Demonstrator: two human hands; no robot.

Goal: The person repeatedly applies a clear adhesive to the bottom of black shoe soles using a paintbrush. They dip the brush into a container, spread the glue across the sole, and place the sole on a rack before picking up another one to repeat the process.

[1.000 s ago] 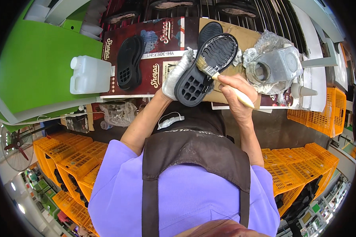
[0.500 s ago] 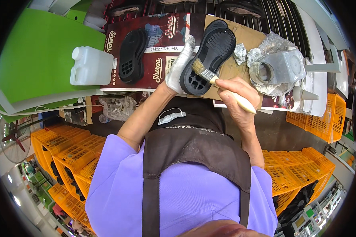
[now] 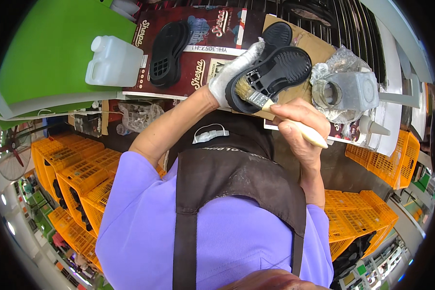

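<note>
My left hand [image 3: 234, 70], in a white glove, grips a black shoe sole [image 3: 287, 67] along its left side. The sole is tilted, its heel end toward me. My right hand [image 3: 304, 126], bare, is closed round the pale handle of a flat paintbrush [image 3: 262, 100]. The brush's bristles touch the sole's heel end, beside the square hollows. Behind the held sole, a second black sole [image 3: 277, 35] lies on brown cardboard, partly covered. A third sole [image 3: 169, 53] lies to the left on a dark red printed carton sheet [image 3: 191, 72].
At the left stands a white plastic jug [image 3: 118, 63] beside a green panel [image 3: 43, 53]. To the right, a clear container [image 3: 353, 89] lies on crumpled plastic, with a nozzle bottle [image 3: 372, 126] near it. Orange crates [image 3: 362, 212] stand on both sides. Black slats [image 3: 355, 34] run behind.
The held sole has turned clockwise and shifted right, uncovering more of the sole behind it. My right hand and the brush have moved slightly right and down, with the bristles still at the heel.
</note>
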